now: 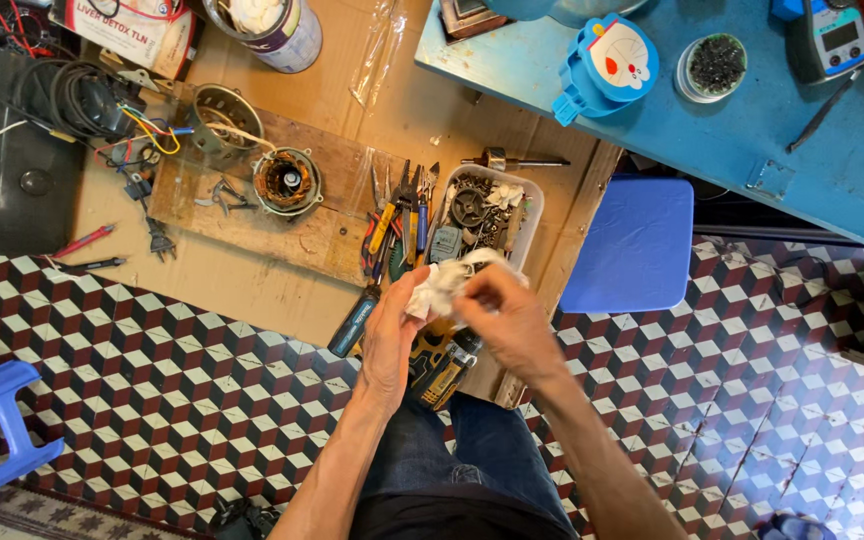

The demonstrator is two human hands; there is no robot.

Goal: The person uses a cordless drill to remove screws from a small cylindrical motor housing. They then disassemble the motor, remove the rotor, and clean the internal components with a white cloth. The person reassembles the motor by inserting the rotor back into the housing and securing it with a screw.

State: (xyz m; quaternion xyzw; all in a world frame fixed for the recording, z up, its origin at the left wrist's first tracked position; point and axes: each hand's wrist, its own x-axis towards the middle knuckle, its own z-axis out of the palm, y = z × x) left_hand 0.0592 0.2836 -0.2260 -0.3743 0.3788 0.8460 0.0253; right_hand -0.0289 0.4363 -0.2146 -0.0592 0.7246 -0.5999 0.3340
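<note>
White crumpled cloth (pixel 444 283) sits bunched between our two hands, above our knees. Our left hand (pixel 388 335) curls its fingers closed around its near side; our right hand (pixel 510 318) pinches it from the right. Just beyond lies a plastic tray (pixel 532 200) of metal parts, with pliers (pixel 388 222) to its left.

pliers (pixel 392 225) and parts tray (pixel 527 195) crowd ahead; patterned floor (pixel 152 380) lies open leftward.
</note>
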